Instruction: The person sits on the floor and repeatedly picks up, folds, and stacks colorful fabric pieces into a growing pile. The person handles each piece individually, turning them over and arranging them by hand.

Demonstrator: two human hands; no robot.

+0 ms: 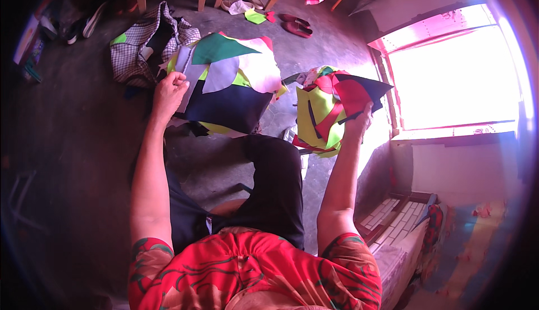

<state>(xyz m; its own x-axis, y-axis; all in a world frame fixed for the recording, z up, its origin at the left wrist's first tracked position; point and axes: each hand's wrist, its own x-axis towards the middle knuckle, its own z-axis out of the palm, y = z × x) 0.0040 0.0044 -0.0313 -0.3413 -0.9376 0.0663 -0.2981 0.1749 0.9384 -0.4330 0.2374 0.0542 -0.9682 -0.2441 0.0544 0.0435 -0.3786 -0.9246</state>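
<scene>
"One big heap of cloth (227,108) lies in front of the person. What else?"

"A smaller heap (321,105) to its right, mostly red and yellow-green, nearer the window (455,74)."

"And the left hand (170,94)?"

"At the big heap's left edge, fingers curled in. I cannot tell whether it grips any cloth."

"The right hand (362,121)?"

"Nearly closed, with the edge of a red piece (352,94) in its fingers, at the smaller heap's right side."

"Anything around?"

"A checked cloth (132,51) just left of the big heap, and dark red shoes (296,27) beyond on the floor (331,40)."
</scene>
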